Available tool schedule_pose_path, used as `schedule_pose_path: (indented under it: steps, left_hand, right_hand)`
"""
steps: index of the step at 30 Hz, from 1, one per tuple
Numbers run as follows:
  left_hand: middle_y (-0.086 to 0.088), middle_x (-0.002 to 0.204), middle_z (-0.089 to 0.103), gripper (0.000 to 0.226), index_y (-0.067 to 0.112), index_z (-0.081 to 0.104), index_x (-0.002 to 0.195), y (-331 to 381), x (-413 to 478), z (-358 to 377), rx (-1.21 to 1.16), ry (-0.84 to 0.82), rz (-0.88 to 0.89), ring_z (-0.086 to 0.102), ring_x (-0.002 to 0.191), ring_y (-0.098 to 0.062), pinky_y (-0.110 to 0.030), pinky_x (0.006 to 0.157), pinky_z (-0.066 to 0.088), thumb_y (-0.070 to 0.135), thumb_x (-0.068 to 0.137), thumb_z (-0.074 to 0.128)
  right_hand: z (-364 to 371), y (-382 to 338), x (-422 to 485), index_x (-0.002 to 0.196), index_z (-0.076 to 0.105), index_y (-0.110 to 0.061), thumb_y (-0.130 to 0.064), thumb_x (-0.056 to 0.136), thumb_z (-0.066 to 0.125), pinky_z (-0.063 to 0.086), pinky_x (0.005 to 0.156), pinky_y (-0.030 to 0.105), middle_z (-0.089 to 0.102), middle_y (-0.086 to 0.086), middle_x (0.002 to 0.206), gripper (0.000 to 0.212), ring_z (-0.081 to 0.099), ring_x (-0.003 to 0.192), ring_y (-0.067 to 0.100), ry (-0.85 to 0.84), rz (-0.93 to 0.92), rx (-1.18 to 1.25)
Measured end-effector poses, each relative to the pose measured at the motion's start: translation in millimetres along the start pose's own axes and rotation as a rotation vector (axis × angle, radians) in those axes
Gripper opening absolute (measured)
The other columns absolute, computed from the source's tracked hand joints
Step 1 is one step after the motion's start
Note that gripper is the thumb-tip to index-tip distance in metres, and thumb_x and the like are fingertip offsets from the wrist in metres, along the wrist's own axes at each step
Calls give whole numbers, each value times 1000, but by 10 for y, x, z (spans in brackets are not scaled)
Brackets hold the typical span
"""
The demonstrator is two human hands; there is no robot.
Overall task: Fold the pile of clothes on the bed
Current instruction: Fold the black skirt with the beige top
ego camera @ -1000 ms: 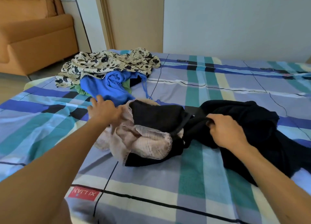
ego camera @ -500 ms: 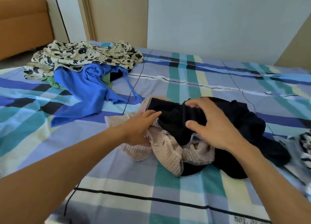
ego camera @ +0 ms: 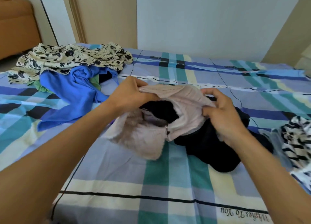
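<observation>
Both hands, left (ego camera: 129,95) and right (ego camera: 220,112), pinched the pink knit garment (ego camera: 151,132), apparently freeing it from the black garment (ego camera: 212,144); spreading flat should follow

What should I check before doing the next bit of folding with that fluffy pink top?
1. Left hand grips the pink top: ok.
2. Right hand pinches its other edge: ok.
3. Pink top is free of the black garment: cannot tell, as black cloth shows inside its opening.
4. Pink top is spread flat: not ok, it hangs bunched.
5. Bare bedsheet in front to lay it on: ok.
</observation>
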State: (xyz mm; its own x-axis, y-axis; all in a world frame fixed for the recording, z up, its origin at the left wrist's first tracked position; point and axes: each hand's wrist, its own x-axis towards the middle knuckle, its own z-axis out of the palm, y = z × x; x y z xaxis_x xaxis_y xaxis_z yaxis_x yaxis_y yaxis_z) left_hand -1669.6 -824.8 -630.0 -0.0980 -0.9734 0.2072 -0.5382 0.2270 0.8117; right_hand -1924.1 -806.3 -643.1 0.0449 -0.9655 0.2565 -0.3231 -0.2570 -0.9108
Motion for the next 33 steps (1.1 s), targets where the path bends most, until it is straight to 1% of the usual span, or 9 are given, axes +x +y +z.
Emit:
schedule_pose_path:
  steps: [4, 10, 13, 17, 20, 24, 29, 31, 33]
  left_hand:
    - [9, 74, 61, 20, 19, 70, 81, -44, -31, 87, 71, 29, 160, 53, 61, -6, -20, 58, 39, 34, 78, 82]
    - [5, 105, 62, 62, 25, 55, 117, -210, -119, 369, 215, -421, 89, 61, 98, -13, -35, 89, 49, 63, 71, 71]
    - [-1, 114, 59, 57, 28, 55, 121, -189, -132, 427, 488, -462, 42, 55, 109, -20, -40, 101, 43, 57, 75, 70]
    - [-4, 99, 71, 13, 22, 63, 103, 79, -107, 304, -111, -383, -332, 67, 93, -18, -36, 89, 53, 22, 91, 69]
    - [-13, 102, 75, 15, 13, 69, 105, 268, -82, 191, -449, -421, -489, 72, 87, -25, -35, 81, 60, 20, 93, 63]
    - [-17, 108, 74, 33, 8, 72, 111, 340, -105, 157, -516, -472, -595, 70, 90, -28, -41, 90, 56, 30, 88, 65]
    - [2, 99, 64, 33, 22, 61, 108, 165, -4, 259, 149, 23, -253, 60, 98, -20, -32, 82, 48, 39, 82, 70]
    - [4, 110, 57, 41, 26, 57, 113, 203, -145, 350, 323, 191, 79, 53, 104, -18, -35, 88, 40, 37, 75, 65]
    - [4, 102, 61, 28, 21, 62, 105, 351, -348, 453, 240, 133, 407, 56, 94, -15, -28, 82, 42, 17, 78, 63]
  right_hand:
    - [-112, -24, 20, 96, 72, -16, 19, 72, 32, 55, 67, 20, 74, 1, 85, 59, 68, 77, 12, -101, 191, 502]
    - [-200, -2, 8, 83, 65, -5, -14, 74, 54, 54, 59, 23, 65, 7, 72, 17, 62, 65, 23, -139, 374, 758]
    - [-318, 73, 42, 99, 67, -15, -38, 73, 76, 53, 82, 32, 73, 5, 97, 36, 70, 87, 22, -274, 180, 275]
    - [-331, 156, 29, 118, 53, -36, -44, 64, 88, 48, 90, 26, 64, -22, 112, 65, 62, 105, 3, -332, 118, -427]
    - [-222, 183, 8, 114, 49, -33, -50, 57, 76, 51, 81, 35, 61, -18, 103, 66, 61, 94, 12, -219, 35, -660]
    - [-142, 153, 12, 106, 51, -17, -19, 74, 72, 47, 71, 35, 60, -2, 95, 38, 57, 86, 19, -102, -96, -673]
    - [-142, 91, -30, 73, 49, -8, 7, 74, 54, 34, 59, 28, 45, 3, 64, 16, 46, 61, 13, -234, 178, -165]
    - [-122, 56, -46, 75, 52, -8, 7, 76, 56, 39, 54, 22, 48, 1, 60, 15, 51, 55, 12, -201, 274, -12]
    - [-82, 4, -57, 77, 59, -11, 8, 82, 56, 44, 49, 17, 56, -2, 56, 19, 57, 51, 9, -150, 346, 129]
